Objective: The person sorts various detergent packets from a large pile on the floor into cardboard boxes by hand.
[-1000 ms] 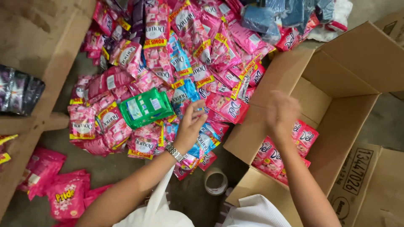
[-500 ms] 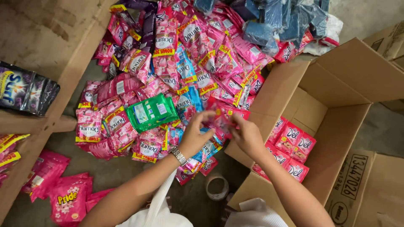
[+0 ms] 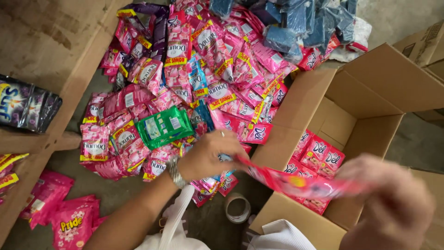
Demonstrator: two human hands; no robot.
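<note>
Pink is almost everywhere here. A long pink plastic strip of small packets (image 3: 296,183) stretches between the person's two hands. The left hand (image 3: 210,155) is curled closed and pinches one end of the strip with its fingertips. It wears a silver metal watch (image 3: 175,171) on the wrist and a ring on one finger. The right hand (image 3: 393,201) is close to the camera and very blurry. It seems to be closed on the other end of the strip, but the blur hides the fingers.

The strip hangs over the near corner of an open brown cardboard box (image 3: 370,97). Inside the box lie more pink and red packets (image 3: 319,153), flat against the bottom.

Behind the left hand is a big heap of pink plastic packets (image 3: 203,69) on the grey floor. One green plastic packet (image 3: 164,126) lies on top of the heap, near the left hand. Some blue packets (image 3: 300,25) sit at the far end of the heap.

A small roll of clear tape (image 3: 238,208) lies on the floor just beside the box. To the left is a brown wooden shelf (image 3: 41,41) with dark purple packets (image 3: 25,106) on it. Below it, more pink bags with flowers (image 3: 71,222) rest on the floor.
</note>
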